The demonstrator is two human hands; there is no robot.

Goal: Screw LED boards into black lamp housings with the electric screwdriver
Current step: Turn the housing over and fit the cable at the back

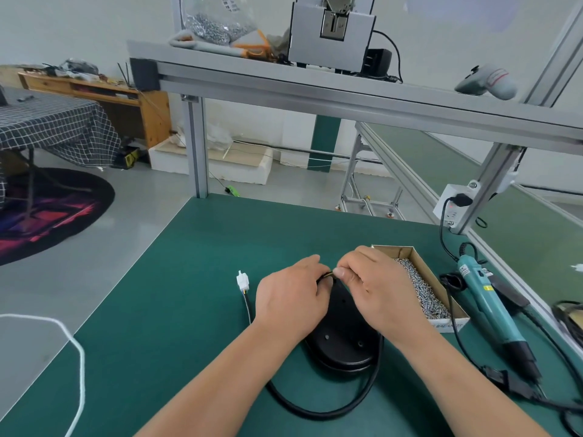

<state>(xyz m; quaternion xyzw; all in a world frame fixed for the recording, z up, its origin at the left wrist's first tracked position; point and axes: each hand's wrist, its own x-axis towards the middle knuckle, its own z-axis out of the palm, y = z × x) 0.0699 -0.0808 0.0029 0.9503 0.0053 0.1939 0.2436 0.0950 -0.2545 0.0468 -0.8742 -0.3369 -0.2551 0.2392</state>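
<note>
Black lamp housing point(342, 337) lies flat on the green bench mat point(176, 310), directly in front of me at centre bench, closed face up with small holes visible in it. No LED board can be made out from this angle.

My left hand point(290, 299) and right hand point(373, 288) meet over the housing's 12 o'clock edge. Both have the fingers curled in. Right thumb and forefinger pinch the thin wires point(325, 276) emerging there; the left fingertips close on the same wires from the other side. Neither hand holds a tool.

A thick black cable point(318, 412) loops round the housing's 6 o'clock side. A thinner lead runs up at 10 o'clock to a white connector point(242, 281), lying on the mat apart from my left hand.

At 2 o'clock from the housing, partly behind my right hand, sits an open cardboard box point(424, 263) filled with screws point(422, 294). At 3 o'clock, beyond the box, the electric screwdriver point(492, 310) lies on the mat, untouched, tip pointing toward me, its cord going up to a wall socket point(451, 205) at 1 o'clock.

A white cord point(80, 361) hangs off the bench edge at 9 o'clock.
</note>
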